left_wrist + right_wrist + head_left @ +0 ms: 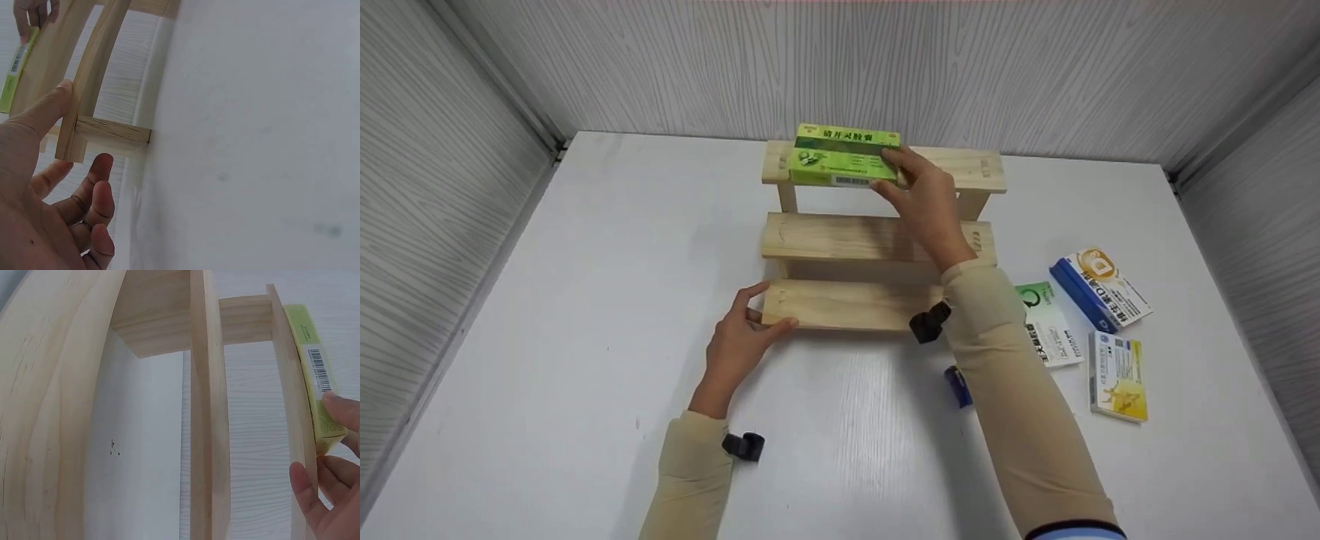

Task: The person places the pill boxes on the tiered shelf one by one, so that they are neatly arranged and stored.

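On the top tier of a three-step rack of pale bare wood (851, 237), in the head view, a flat bright-green cardboard box (844, 156) sits on or just over the board, toward its left end. The right hand (928, 202) pinches the box's right end, thumb low at the front and a finger across the top. The left hand (737, 341) grips the left end of the rack's lowest board (851, 304), which looks a sound way to steady it on the smooth white table (622, 247). Printed cartons of white, blue, green and yellow card (1119, 376) lie to the right, best kept out of the forearm's way.

Left wrist view: the thumb presses the board while the other fingers hang loosely bent by its end; a light hold should do, without tipping the rack.

Right wrist view: the box's barcoded side runs along the top board's edge, a fingertip against it. Whether the underside sits fully flat cannot be told, so lower it evenly, square it up and release only once the board bears it
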The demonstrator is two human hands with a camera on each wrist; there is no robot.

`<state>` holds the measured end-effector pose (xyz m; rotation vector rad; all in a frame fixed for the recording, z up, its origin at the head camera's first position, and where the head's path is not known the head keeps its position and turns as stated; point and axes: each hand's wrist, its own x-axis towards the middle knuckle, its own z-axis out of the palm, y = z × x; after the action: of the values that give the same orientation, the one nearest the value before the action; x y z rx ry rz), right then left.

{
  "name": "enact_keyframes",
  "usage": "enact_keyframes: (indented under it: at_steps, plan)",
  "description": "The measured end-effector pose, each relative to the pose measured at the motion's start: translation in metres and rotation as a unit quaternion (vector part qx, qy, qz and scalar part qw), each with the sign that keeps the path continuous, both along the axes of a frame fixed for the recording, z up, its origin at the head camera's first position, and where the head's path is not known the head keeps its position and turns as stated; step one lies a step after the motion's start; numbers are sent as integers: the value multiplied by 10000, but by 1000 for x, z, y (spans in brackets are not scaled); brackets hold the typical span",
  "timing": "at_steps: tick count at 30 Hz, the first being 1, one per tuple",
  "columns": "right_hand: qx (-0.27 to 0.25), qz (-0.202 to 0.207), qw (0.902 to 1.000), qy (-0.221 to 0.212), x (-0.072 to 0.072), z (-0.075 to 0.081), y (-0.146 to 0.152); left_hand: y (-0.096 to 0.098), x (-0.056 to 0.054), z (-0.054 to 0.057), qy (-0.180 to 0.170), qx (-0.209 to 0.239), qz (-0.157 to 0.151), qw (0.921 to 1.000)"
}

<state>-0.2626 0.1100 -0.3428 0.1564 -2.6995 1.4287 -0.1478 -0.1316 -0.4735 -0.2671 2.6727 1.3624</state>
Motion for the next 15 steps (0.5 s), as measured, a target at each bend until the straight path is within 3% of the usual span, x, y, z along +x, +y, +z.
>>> enact_keyframes:
  at_steps: [5,15]
  plan:
    - [467,-166,9982,323,0,0,-3,0,-1,0,11,-5,1,10000]
    - [1075,-382,9930,315,2,0,-8,1,1,-1,57,76,13,10000]
